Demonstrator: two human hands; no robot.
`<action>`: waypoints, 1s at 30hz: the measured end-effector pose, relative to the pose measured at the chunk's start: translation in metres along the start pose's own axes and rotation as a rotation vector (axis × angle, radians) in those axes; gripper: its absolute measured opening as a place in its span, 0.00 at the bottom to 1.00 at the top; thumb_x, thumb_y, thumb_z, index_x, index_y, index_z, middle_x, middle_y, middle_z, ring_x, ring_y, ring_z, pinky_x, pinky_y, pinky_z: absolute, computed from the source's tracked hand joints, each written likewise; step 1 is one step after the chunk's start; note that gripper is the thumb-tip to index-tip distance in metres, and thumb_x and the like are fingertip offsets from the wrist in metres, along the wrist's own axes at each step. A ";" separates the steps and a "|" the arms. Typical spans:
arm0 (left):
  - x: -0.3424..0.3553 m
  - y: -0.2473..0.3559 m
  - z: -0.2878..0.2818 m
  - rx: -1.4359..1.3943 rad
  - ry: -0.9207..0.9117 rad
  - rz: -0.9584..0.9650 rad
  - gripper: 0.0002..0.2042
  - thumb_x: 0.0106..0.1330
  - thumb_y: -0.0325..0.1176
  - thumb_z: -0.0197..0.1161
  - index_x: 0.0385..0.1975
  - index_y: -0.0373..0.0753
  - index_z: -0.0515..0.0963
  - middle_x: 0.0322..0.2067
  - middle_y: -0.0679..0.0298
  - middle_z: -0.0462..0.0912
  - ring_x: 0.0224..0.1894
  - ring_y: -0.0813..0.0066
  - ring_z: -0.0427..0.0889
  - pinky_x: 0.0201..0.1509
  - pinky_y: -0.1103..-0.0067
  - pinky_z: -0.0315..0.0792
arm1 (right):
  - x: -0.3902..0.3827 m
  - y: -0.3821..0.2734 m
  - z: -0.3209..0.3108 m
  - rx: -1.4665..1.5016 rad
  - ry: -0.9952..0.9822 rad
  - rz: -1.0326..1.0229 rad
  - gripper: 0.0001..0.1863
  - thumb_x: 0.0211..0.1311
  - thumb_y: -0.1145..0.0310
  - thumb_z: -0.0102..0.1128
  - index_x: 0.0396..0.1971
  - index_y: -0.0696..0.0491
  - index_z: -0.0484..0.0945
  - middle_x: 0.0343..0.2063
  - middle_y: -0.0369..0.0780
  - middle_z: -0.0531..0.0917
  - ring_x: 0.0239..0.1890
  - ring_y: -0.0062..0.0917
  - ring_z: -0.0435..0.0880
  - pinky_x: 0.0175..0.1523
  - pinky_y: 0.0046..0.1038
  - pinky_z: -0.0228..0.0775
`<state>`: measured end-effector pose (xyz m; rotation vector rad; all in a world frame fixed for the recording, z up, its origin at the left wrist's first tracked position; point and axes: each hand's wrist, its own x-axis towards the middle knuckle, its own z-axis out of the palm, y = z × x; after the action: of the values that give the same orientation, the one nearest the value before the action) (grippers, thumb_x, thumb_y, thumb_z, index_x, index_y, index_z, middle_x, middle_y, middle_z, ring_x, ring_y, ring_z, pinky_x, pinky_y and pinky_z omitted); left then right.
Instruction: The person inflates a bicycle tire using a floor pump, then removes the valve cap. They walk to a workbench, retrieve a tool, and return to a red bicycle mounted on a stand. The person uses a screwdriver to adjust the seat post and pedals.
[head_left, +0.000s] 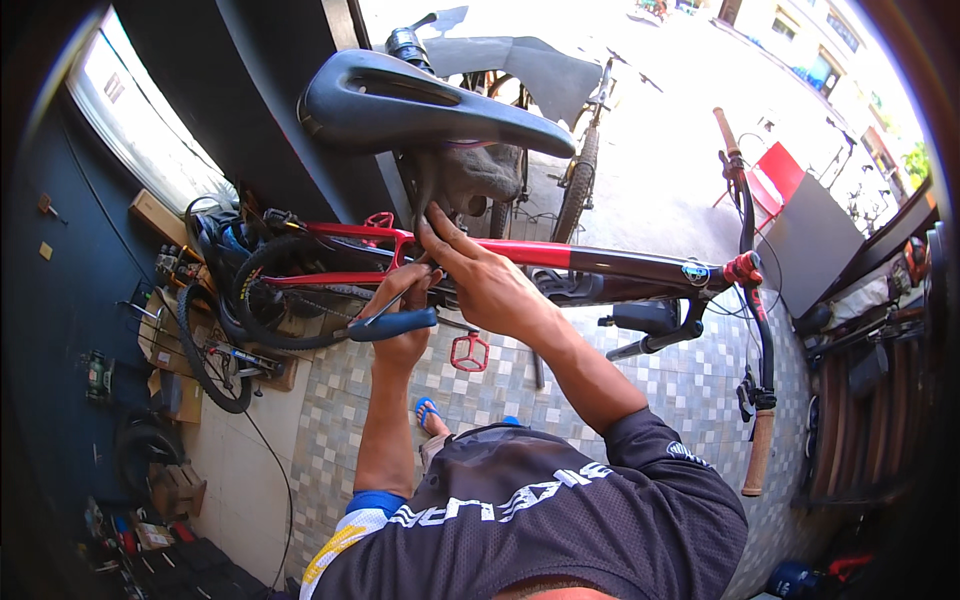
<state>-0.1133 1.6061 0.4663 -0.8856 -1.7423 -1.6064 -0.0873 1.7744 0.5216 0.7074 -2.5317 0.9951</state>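
Note:
A red and black bicycle frame (530, 254) spans the view at waist height, with a black saddle (430, 105) above it. My left hand (400, 330) is closed around a blue-handled tool (395, 323) with a thin metal part, just below the frame near the seat tube. My right hand (490, 280) rests against the frame beside it, its index and middle fingers reaching up along the dark post under the saddle. Its thumb is hidden, and so is the exact spot where both sets of fingertips meet. A grey rumpled thing (485, 170) sits under the saddle.
Handlebars with a brown grip (762, 450) stick out at the right. A red pedal (468, 352) hangs below the frame. Wheels and boxes crowd the left wall near a loose tyre (205, 350). Another bicycle (580, 180) stands beyond, and a slatted bench (870, 420) at right.

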 end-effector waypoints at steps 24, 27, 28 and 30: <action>0.015 -0.016 -0.011 -0.759 0.421 -0.558 0.08 0.79 0.35 0.58 0.50 0.43 0.70 0.61 0.49 0.80 0.52 0.58 0.89 0.50 0.65 0.89 | -0.004 0.018 0.001 -0.117 0.559 -0.064 0.32 0.62 0.71 0.70 0.67 0.52 0.73 0.59 0.49 0.78 0.62 0.45 0.78 0.64 0.40 0.73; 0.022 -0.012 -0.004 -0.698 0.445 -0.546 0.09 0.79 0.36 0.59 0.50 0.42 0.70 0.60 0.50 0.81 0.53 0.59 0.88 0.52 0.65 0.88 | 0.005 0.006 0.013 -0.074 0.526 -0.117 0.31 0.62 0.70 0.70 0.66 0.55 0.74 0.60 0.48 0.79 0.63 0.44 0.78 0.66 0.41 0.71; 0.024 -0.014 -0.003 -0.703 0.448 -0.514 0.08 0.79 0.35 0.59 0.50 0.43 0.70 0.60 0.49 0.81 0.54 0.59 0.87 0.51 0.66 0.88 | 0.009 0.001 0.017 -0.065 0.530 -0.121 0.31 0.62 0.69 0.71 0.66 0.56 0.75 0.60 0.48 0.79 0.63 0.44 0.77 0.67 0.41 0.70; 0.030 -0.018 0.003 -0.719 0.459 -0.449 0.07 0.80 0.33 0.57 0.51 0.43 0.70 0.60 0.48 0.80 0.56 0.57 0.87 0.51 0.67 0.89 | 0.010 0.000 0.024 0.026 0.444 -0.108 0.32 0.67 0.65 0.68 0.69 0.57 0.72 0.66 0.49 0.76 0.68 0.45 0.74 0.70 0.43 0.66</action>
<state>-0.1457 1.6108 0.4796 -0.3537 -1.0769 -2.5701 -0.0990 1.7545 0.5095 0.5507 -2.0796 1.0192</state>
